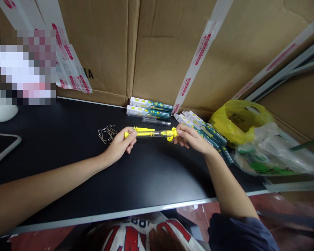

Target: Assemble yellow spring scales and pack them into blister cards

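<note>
Left hand and right hand pinch opposite ends of the yellow tube. Its length roughly parallels the near edge of the tabletop.

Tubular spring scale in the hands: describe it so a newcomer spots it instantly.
Over the black table, find the left hand and right hand. The tubular spring scale spans the gap, one end at each. Unlike the clear tube lying behind it by the printed boxes, it has yellow parts inside and at both ends.
</note>
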`<action>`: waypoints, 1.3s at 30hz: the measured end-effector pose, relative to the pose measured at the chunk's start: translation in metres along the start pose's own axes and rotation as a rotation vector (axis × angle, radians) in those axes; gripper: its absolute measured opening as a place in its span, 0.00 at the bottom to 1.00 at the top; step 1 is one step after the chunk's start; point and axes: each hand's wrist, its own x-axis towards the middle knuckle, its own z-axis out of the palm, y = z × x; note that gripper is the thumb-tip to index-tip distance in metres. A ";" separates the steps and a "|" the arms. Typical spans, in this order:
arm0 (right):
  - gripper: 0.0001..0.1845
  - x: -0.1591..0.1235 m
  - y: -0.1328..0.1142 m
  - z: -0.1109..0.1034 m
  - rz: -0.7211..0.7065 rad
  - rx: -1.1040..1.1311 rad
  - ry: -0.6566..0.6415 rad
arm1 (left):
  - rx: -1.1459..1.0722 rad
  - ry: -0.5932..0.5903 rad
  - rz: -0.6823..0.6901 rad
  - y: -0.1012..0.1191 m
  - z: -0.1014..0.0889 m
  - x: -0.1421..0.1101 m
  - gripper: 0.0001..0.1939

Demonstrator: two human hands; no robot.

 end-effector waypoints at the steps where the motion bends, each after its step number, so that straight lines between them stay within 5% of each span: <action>1: 0.18 0.000 0.001 0.000 0.004 -0.011 0.001 | 0.003 -0.003 0.001 0.000 0.000 0.000 0.16; 7: 0.24 0.002 0.003 0.000 0.032 -0.054 0.026 | 0.000 0.000 -0.006 0.001 0.000 0.000 0.15; 18: 0.13 0.000 -0.002 0.000 -0.010 0.046 -0.001 | 0.007 -0.006 0.003 -0.002 -0.001 0.000 0.15; 28: 0.29 0.004 0.000 0.003 0.046 -0.050 0.030 | 0.013 -0.011 0.000 0.000 0.000 0.000 0.16; 39: 0.12 0.001 0.001 0.002 0.012 0.074 0.002 | 0.008 -0.006 0.000 -0.002 -0.001 0.001 0.15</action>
